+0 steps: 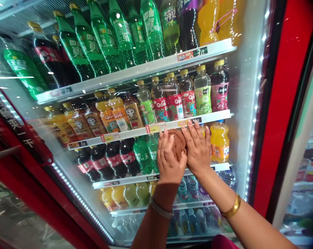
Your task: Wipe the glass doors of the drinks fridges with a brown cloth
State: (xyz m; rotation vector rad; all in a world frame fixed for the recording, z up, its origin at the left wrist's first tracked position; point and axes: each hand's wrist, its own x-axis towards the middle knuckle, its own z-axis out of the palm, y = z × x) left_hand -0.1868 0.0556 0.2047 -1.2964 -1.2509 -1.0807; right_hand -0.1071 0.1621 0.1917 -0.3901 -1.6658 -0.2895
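Observation:
A bunched brown cloth [177,142] is held between my two hands, in front of the drinks cooler. My left hand [172,157] curls its fingers over the cloth's left side, thumb against its lower right. My right hand [198,147] presses along the cloth's right edge with its fingers stretched upward; its thumb is hidden. Just behind my fingertips runs a white shelf edge [135,132] with price tags. Whether my hands touch the glass, I cannot tell. My hands cover some bottles on the shelf below.
Shelves hold many bottles: green soda bottles [99,34] above, small juice bottles [160,103] in the middle, dark cola bottles [112,157] lower. An orange soda bottle [220,141] stands right of my hands. Red door frames [283,86] border the cooler, with a handle [4,152] at left.

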